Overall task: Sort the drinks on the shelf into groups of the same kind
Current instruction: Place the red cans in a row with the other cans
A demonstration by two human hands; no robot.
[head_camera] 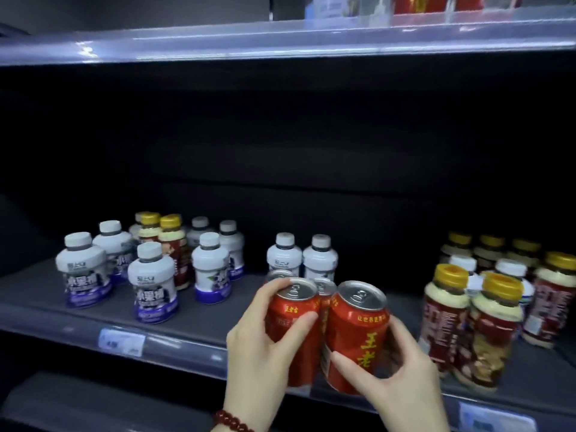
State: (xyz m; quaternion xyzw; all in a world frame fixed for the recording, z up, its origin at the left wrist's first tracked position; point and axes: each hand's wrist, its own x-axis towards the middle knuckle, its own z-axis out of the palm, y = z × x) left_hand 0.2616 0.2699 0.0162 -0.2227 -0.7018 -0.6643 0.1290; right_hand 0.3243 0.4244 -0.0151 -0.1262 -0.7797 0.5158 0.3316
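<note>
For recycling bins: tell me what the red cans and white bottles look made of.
Red cans: likely aluminium, with bare silvery tops, pull tabs and glossy printed sides. White bottles: probably plastic, opaque with a soft sheen, ribbed screw caps and wrapped labels.

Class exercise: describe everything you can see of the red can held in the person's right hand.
The red can looks like metal, with a silver top, an unopened pull tab and yellow characters down its side. It tilts left at the shelf's front edge, beside the other red can. The right hand wraps it, thumb in front.
</note>
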